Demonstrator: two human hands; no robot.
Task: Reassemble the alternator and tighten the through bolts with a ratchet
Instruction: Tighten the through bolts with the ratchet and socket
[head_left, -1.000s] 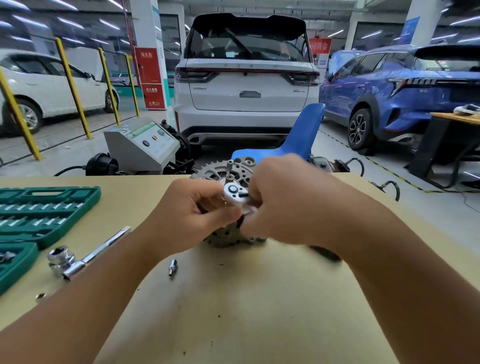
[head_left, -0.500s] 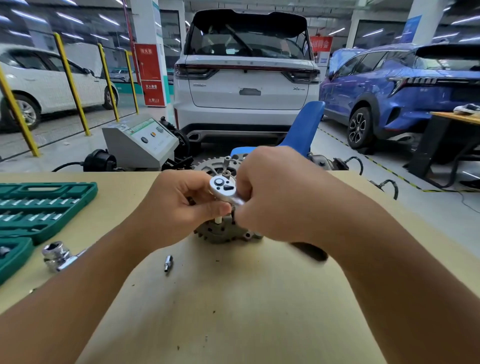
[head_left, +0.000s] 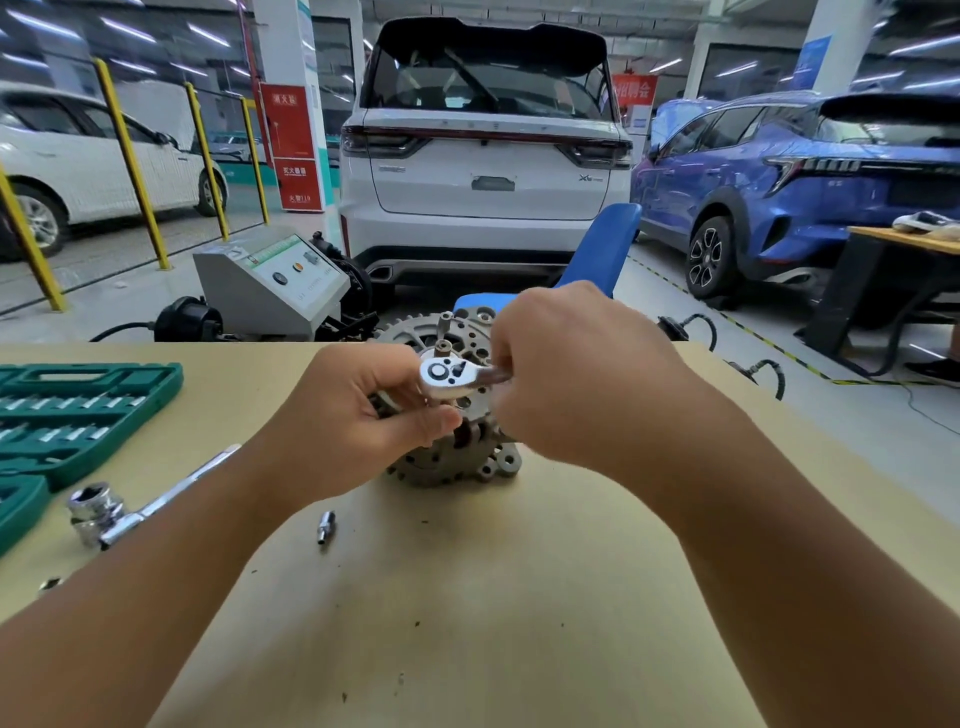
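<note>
Tightening a through bolt

I had my right hand (head_left: 566, 374) wrapped around the ratchet (head_left: 447, 375) handle, my left hand (head_left: 363, 415) gripping the alternator (head_left: 452, 462) on the worktop (head_left: 467, 597). Housing looked joined; I judged tightening unfinished.

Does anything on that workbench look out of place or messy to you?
A few loose bits: a small socket lies alone on the table, away from the green case, and dark specks dot the surface. A second wrench lies beside the case. Nothing looks damaged; both hands work the ratchet on the alternator.
</note>
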